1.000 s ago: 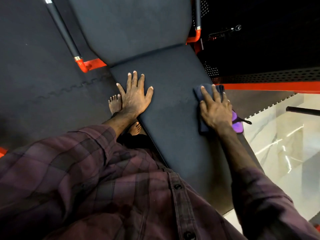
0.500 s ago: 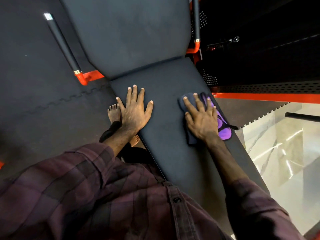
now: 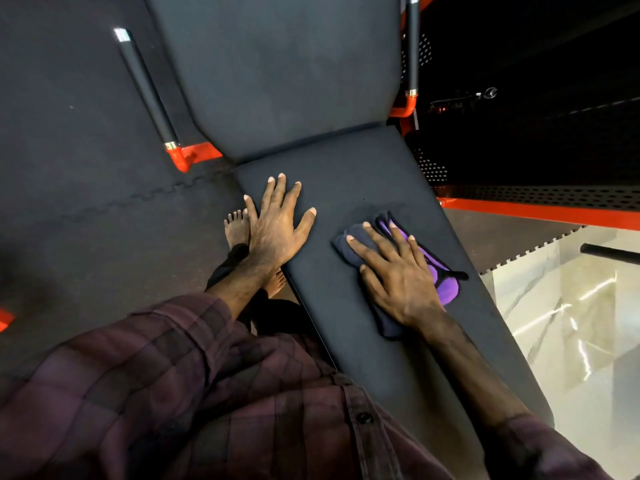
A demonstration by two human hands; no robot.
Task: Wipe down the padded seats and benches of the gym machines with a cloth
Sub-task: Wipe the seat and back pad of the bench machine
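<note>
R hand (image 3: 398, 282) flat atop cloth (image 3: 446, 289), apparently mid-seat (image 3: 346, 188).

Dim scene; glare streaks the pale floor (image 3: 568, 327); edges bend.

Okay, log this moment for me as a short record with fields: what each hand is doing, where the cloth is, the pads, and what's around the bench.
left hand: left hand flat, fingers spread, near the seat pad's left edge
right hand: right hand pressing flat on the cloth
cloth: dark cloth with purple patches, lying on the seat pad, partly under the hand
seat pad: black seat pad, angled toward lower right
back pad: black back pad above the seat pad
frame: orange frame with black handles on both sides
floor: dark rubber mat on the left, pale tile on the right
</note>
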